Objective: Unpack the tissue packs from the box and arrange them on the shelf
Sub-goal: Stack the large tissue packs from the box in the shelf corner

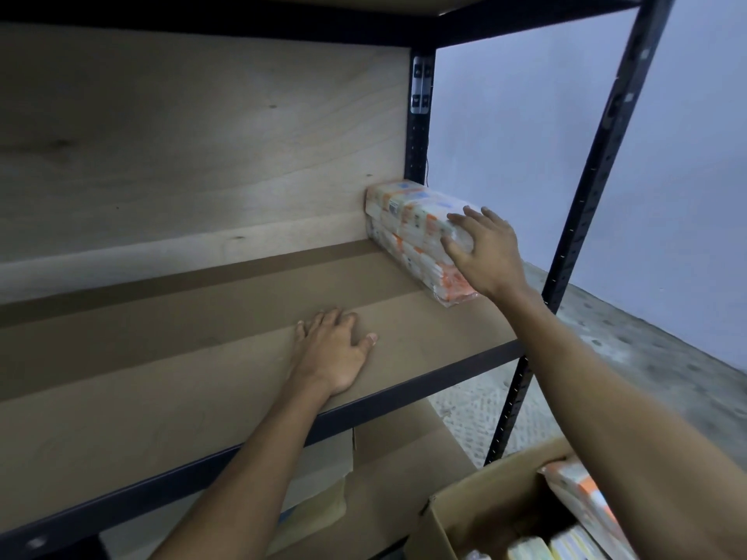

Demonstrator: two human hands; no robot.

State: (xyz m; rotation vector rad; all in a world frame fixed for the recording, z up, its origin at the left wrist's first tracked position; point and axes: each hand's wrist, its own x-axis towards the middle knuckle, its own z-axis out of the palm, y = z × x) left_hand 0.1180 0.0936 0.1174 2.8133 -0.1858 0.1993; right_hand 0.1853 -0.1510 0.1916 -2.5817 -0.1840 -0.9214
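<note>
Two white and orange tissue packs lie stacked at the right end of the shelf board (202, 357), against the back panel. The upper pack (412, 212) rests on the lower pack (440, 276). My right hand (481, 252) lies on the front end of the upper pack, fingers spread over its edge. My left hand (331, 349) rests flat on the bare shelf board, fingers apart, holding nothing. The cardboard box (485, 503) stands at the bottom right with more tissue packs (582, 499) inside, partly hidden by my right forearm.
Black metal uprights (582, 220) frame the shelf's right side, and a black rail (404, 402) runs along its front edge. Flat cardboard sheets (388, 478) lie on the level below. Another shelf board spans overhead. A grey speckled floor and pale wall lie to the right.
</note>
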